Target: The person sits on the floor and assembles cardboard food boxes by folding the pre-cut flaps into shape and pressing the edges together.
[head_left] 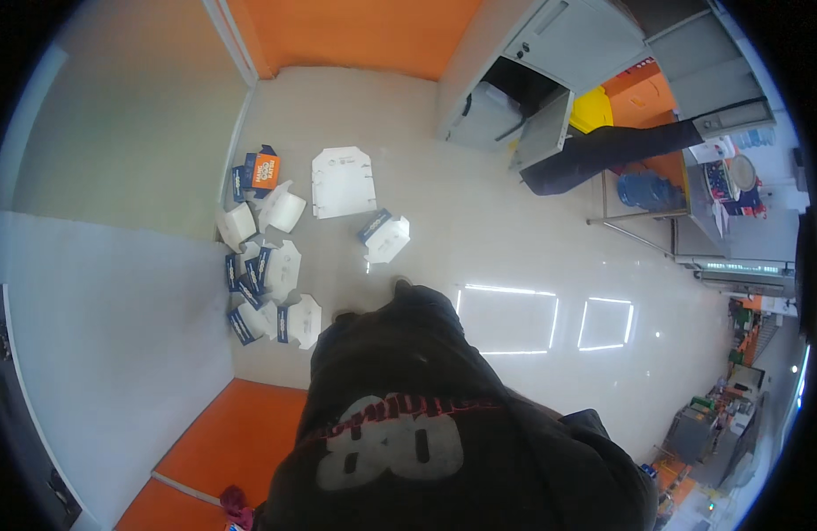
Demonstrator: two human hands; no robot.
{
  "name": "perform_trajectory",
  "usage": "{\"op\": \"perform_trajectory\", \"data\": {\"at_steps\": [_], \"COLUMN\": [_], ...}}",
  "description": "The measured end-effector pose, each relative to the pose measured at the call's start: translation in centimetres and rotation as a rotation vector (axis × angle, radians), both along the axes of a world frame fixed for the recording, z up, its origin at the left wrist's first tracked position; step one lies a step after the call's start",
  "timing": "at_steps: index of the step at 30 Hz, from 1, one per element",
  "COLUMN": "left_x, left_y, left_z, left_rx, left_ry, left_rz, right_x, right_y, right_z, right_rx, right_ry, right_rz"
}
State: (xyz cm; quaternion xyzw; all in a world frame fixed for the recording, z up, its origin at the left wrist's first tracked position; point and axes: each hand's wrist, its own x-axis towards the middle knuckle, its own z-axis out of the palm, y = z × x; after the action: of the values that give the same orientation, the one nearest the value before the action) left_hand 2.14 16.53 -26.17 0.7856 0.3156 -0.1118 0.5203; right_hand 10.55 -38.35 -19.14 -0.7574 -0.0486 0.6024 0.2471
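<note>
Partly folded white-and-blue cardboard box (pixel 391 241) on a glossy pale floor (pixel 506 221) before a dark-jacketed person (pixel 399 372), flat white cardboard sheet (pixel 342 184) beyond it, more white-and-blue boxes (pixel 285 270) at left, hands hidden, cannot tell whether fingers are apart or together.

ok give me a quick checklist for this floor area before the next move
1. Both hands in sight: not ok, neither shows.
2. Flat white carton sheet laid open on the floor: ok.
3. White carton with a blue side clear of the nearest foot: ok, a gap shows.
4. Cartons at the left lying separately: not ok, several overlap.
5. Lower cabinet door shut: not ok, it stands open.
6. Left-side cartons empty: cannot tell, insides largely hidden.
</note>
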Motion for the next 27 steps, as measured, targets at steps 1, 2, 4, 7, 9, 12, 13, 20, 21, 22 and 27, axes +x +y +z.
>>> {"op": "perform_trajectory", "data": {"at_steps": [1, 2, 4, 7, 9, 12, 13, 20, 21, 22, 27], "left_x": [-2.3, -4.5, -7.8, -10.7, -11.9, -11.7, -11.4, -5.4, -4.2, -3.0, 4.5], "left_y": [-0.1, -0.3, -0.9, -1.9, -1.9, -2.1, -2.1, -2.5, -2.4, -2.1, -2.9], "left_z": [-0.7, -1.4, -2.6, -4.0, -4.1, -4.7, -4.9, -7.5, -8.3, -8.9, -10.2], "left_rx": [-0.002, -0.005, -0.016, -0.045, -0.039, -0.049, -0.053, -0.056, -0.053, -0.047, -0.025], "left_ry": [0.056, 0.108, 0.19, 0.265, 0.3, 0.308, 0.309, 0.278, 0.266, 0.257, 0.226], "left_rz": [0.009, 0.018, 0.027, 0.046, 0.064, 0.064, 0.06, -0.084, -0.109, -0.128, -0.326], "right_x": [-0.2, -0.6, -1.0, -1.1, -0.9, -0.6, -0.3, -3.7, -2.5, -0.6, 0.4], "right_y": [0.4, 0.6, 1.0, 1.1, 1.4, 1.5, 1.5, -2.4, -1.2, 0.6, 2.0], "right_z": [-0.1, -0.5, -0.7, -0.2, -0.7, 0.2, 0.8, -4.0, -3.1, -1.7, -2.7], "right_rx": [-0.001, 0.003, 0.001, -0.007, 0.01, 0.009, 0.031, 0.238, 0.17, 0.097, -0.069], "right_ry": [-0.013, -0.024, -0.041, -0.067, -0.061, -0.048, -0.021, -0.072, 0.012, 0.091, 0.36], "right_rz": [-0.014, -0.015, -0.027, -0.041, -0.049, -0.073, -0.082, -0.19, -0.212, -0.223, -0.508]}}
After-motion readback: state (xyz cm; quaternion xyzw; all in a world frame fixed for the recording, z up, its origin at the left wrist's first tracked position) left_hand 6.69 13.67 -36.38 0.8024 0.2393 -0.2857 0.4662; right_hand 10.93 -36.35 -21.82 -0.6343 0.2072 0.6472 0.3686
